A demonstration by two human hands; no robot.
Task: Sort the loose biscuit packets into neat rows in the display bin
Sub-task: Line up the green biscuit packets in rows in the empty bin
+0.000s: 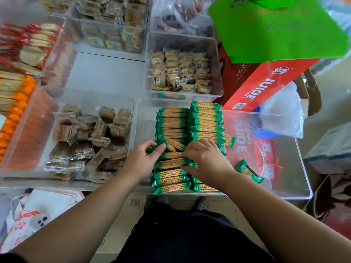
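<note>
A clear plastic display bin in front of me holds green-ended biscuit packets laid in two rows at its left side. My left hand pinches the green end of a slanted packet in the left row. My right hand lies over the right row, its fingers curled on the end of a flat packet. Two loose packets lie apart in the bin's right part, one near the front and one beside the right row.
Other clear bins hold brown-wrapped biscuits, small pale cakes, orange packets and red ones. A red juice carton and a green bag stand at the back right. A phone lies on a printed bag below left.
</note>
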